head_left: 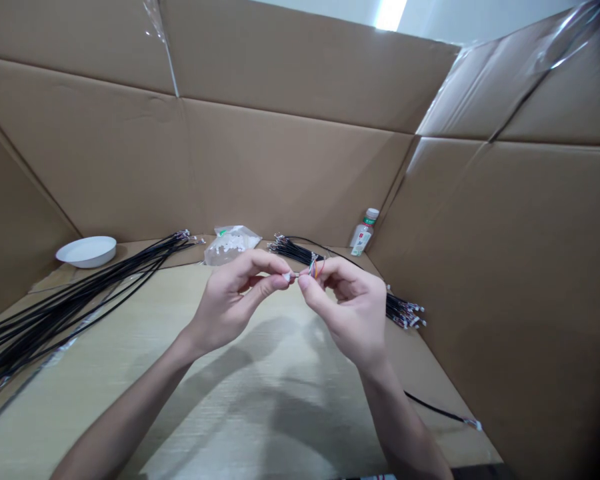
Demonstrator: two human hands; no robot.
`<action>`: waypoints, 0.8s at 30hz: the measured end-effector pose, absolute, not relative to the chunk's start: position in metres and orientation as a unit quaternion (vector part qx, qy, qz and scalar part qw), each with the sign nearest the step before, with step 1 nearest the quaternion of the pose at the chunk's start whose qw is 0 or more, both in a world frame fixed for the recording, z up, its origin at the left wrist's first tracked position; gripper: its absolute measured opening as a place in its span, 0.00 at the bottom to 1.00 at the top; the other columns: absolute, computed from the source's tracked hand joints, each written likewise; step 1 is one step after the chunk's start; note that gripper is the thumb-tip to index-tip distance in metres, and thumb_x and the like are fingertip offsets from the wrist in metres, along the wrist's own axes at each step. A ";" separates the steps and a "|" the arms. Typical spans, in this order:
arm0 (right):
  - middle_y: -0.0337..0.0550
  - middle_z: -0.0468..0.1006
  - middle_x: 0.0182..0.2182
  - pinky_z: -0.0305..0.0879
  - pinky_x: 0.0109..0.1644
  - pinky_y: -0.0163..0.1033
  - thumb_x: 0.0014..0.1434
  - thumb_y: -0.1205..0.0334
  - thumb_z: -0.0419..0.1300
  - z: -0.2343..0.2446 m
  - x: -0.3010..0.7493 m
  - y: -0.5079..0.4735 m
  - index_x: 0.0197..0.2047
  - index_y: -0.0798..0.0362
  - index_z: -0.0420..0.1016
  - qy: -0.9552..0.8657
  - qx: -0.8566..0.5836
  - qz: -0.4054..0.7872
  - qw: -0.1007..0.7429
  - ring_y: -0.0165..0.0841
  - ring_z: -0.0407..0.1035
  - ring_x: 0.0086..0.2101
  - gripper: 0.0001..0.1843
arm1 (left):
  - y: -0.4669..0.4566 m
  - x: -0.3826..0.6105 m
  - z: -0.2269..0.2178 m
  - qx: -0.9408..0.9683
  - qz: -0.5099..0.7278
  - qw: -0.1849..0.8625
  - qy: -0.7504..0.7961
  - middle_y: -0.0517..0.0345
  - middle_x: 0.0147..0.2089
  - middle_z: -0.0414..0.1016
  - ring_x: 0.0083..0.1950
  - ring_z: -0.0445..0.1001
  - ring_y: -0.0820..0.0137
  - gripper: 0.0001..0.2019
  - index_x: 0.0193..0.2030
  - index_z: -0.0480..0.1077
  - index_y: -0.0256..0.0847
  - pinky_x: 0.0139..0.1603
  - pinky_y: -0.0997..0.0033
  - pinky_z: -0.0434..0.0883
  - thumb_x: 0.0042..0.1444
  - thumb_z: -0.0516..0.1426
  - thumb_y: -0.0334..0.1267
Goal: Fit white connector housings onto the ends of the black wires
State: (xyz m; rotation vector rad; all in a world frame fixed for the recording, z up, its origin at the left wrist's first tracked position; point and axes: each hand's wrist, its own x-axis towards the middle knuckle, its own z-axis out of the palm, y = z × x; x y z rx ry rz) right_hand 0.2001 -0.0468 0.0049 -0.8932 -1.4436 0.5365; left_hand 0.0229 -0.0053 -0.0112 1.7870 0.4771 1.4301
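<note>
My left hand (235,293) is closed in a pinch on a small white connector housing (287,276), held above the middle of the table. Facing it, my right hand (353,303) pinches thin coloured wires (315,269) between thumb and forefinger. A wire end bridges the small gap between the fingertips; whether it sits inside the housing is too small to tell. Below my right forearm, a black cable (437,408) emerges and ends in a white plug (473,424). Its other end is hidden behind my arm.
Long black cables (90,303) lie along the left side, near a white bowl (87,252). At the back are a clear bag of white parts (231,243) and a bundle of black cables (295,251). A bottle (364,233) stands in the right corner. Cardboard walls (300,173) surround the table.
</note>
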 end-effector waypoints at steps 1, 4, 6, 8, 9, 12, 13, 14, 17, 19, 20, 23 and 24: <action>0.37 0.77 0.28 0.65 0.35 0.39 0.60 0.66 0.67 0.004 0.199 -0.047 0.33 0.50 0.78 -0.636 -0.388 0.203 0.636 0.30 0.66 0.29 0.05 | -0.006 0.023 -0.010 0.701 0.555 0.404 0.191 0.59 0.44 0.81 0.44 0.80 0.72 0.05 0.46 0.77 0.47 0.46 0.74 0.78 0.66 0.63 0.33; 0.37 0.79 0.31 0.67 0.37 0.40 0.60 0.69 0.66 0.002 0.199 -0.048 0.35 0.49 0.79 -0.651 -0.379 0.144 0.641 0.31 0.67 0.30 0.05 | -0.009 0.022 -0.005 0.695 0.530 0.439 0.205 0.58 0.44 0.81 0.45 0.80 0.71 0.04 0.46 0.77 0.45 0.45 0.74 0.78 0.66 0.64 0.34; 0.37 0.80 0.31 0.67 0.36 0.40 0.61 0.68 0.66 0.003 0.201 -0.048 0.35 0.49 0.79 -0.653 -0.373 0.180 0.634 0.31 0.67 0.30 0.05 | -0.012 0.020 -0.002 0.696 0.516 0.451 0.213 0.59 0.43 0.81 0.44 0.80 0.72 0.03 0.45 0.77 0.44 0.45 0.75 0.77 0.66 0.64 0.35; 0.37 0.79 0.30 0.65 0.34 0.38 0.62 0.65 0.66 0.005 0.204 -0.047 0.35 0.49 0.80 -0.649 -0.364 0.265 0.613 0.30 0.67 0.29 0.03 | -0.016 0.018 0.001 0.699 0.508 0.456 0.215 0.59 0.43 0.80 0.42 0.79 0.73 0.03 0.46 0.77 0.45 0.44 0.77 0.77 0.66 0.63 0.35; 0.37 0.78 0.29 0.63 0.33 0.37 0.63 0.64 0.67 0.006 0.206 -0.046 0.35 0.50 0.80 -0.646 -0.357 0.308 0.600 0.29 0.66 0.28 0.03 | -0.017 0.016 0.002 0.703 0.506 0.453 0.214 0.60 0.43 0.80 0.42 0.79 0.74 0.05 0.47 0.76 0.46 0.44 0.78 0.77 0.66 0.63 0.35; 0.36 0.75 0.26 0.59 0.31 0.35 0.62 0.60 0.69 0.009 0.209 -0.046 0.33 0.51 0.80 -0.640 -0.343 0.394 0.564 0.27 0.63 0.27 0.07 | -0.020 0.011 0.004 0.731 0.508 0.409 0.199 0.61 0.42 0.77 0.42 0.77 0.75 0.13 0.55 0.74 0.51 0.43 0.79 0.76 0.66 0.63 0.32; 0.36 0.74 0.26 0.58 0.31 0.34 0.62 0.59 0.70 0.009 0.209 -0.046 0.33 0.51 0.79 -0.638 -0.339 0.413 0.555 0.27 0.62 0.27 0.08 | -0.020 0.009 0.005 0.746 0.508 0.386 0.189 0.62 0.41 0.76 0.41 0.76 0.75 0.16 0.58 0.73 0.52 0.42 0.80 0.76 0.66 0.62 0.31; 0.36 0.74 0.26 0.58 0.31 0.34 0.62 0.58 0.70 0.009 0.209 -0.046 0.32 0.51 0.79 -0.636 -0.334 0.429 0.548 0.26 0.62 0.27 0.09 | -0.020 0.008 0.005 0.762 0.504 0.366 0.179 0.62 0.40 0.75 0.41 0.75 0.76 0.18 0.60 0.72 0.52 0.42 0.80 0.76 0.66 0.62 0.30; 0.36 0.74 0.27 0.59 0.32 0.33 0.61 0.58 0.71 0.010 0.209 -0.046 0.31 0.52 0.79 -0.636 -0.322 0.456 0.533 0.26 0.62 0.28 0.10 | -0.020 0.003 0.008 0.794 0.482 0.332 0.163 0.62 0.40 0.75 0.39 0.74 0.76 0.21 0.64 0.71 0.51 0.41 0.80 0.76 0.67 0.60 0.29; 0.36 0.73 0.28 0.60 0.32 0.33 0.61 0.59 0.71 0.010 0.210 -0.046 0.30 0.52 0.80 -0.639 -0.316 0.463 0.527 0.25 0.62 0.29 0.10 | -0.020 0.002 0.010 0.804 0.469 0.323 0.170 0.61 0.40 0.75 0.39 0.74 0.77 0.21 0.64 0.71 0.50 0.41 0.81 0.75 0.67 0.59 0.28; 0.36 0.74 0.28 0.60 0.32 0.32 0.62 0.59 0.71 0.010 0.210 -0.046 0.30 0.52 0.80 -0.639 -0.315 0.466 0.525 0.25 0.62 0.29 0.10 | -0.020 0.001 0.010 0.807 0.465 0.320 0.173 0.62 0.40 0.76 0.39 0.74 0.77 0.21 0.64 0.72 0.49 0.40 0.82 0.75 0.67 0.59 0.28; 0.37 0.75 0.28 0.62 0.33 0.32 0.62 0.59 0.71 0.010 0.210 -0.046 0.31 0.52 0.81 -0.634 -0.313 0.477 0.522 0.25 0.63 0.28 0.09 | -0.021 0.001 0.012 0.808 0.460 0.320 0.180 0.62 0.39 0.76 0.39 0.75 0.77 0.19 0.62 0.73 0.47 0.40 0.82 0.75 0.67 0.59 0.29; 0.37 0.76 0.29 0.63 0.33 0.31 0.61 0.59 0.71 0.010 0.210 -0.046 0.31 0.51 0.82 -0.630 -0.311 0.481 0.524 0.24 0.64 0.28 0.08 | -0.021 0.000 0.012 0.807 0.460 0.323 0.182 0.62 0.39 0.76 0.39 0.75 0.77 0.18 0.61 0.73 0.47 0.41 0.82 0.76 0.67 0.59 0.29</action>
